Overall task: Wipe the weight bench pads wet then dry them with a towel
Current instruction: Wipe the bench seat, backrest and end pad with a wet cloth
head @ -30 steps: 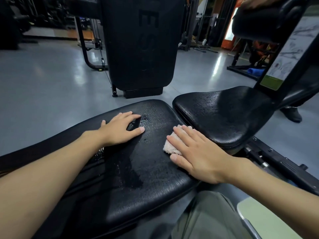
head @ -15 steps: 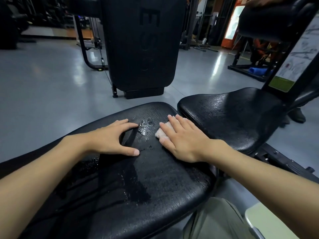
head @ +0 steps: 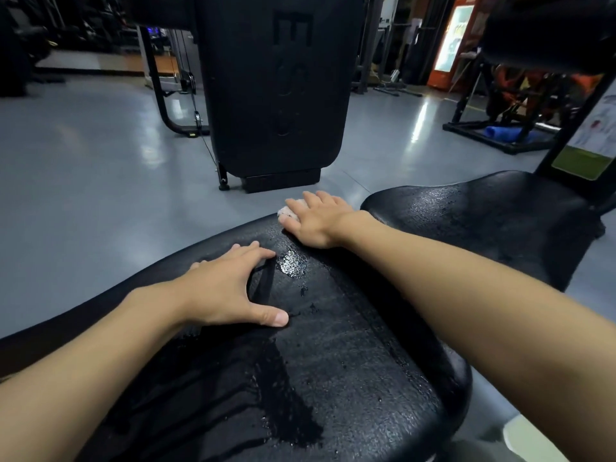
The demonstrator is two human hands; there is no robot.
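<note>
From the head camera, the right hand [head: 315, 220] lies flat on a small pale cloth [head: 287, 211] at the far edge of the long bench pad [head: 350, 345]. Its fingers [head: 328, 198] are spread and stretched out rather than curled, so the cloth is pinned under the palm, not gripped; only a corner of it shows past the fingertips. Pressing flat like this probably spreads the pressure so the cloth drags across the textured surface.

The left hand [head: 230, 291] rests on the same pad nearer the body, empty, thumb set wide apart from the other fingers, palm down. It looks like a brace, steadying the person as the other arm reaches across.

Between the two hands sits a shiny puddle [head: 293, 263], and darker wet streaks [head: 283, 395] run toward the near edge, so this pad looks partly wetted. The seat pad [head: 483, 221], just beside it to the right, glistens with droplets too. Judging by that, the wet wipe is under way and drying is yet to come.
</note>
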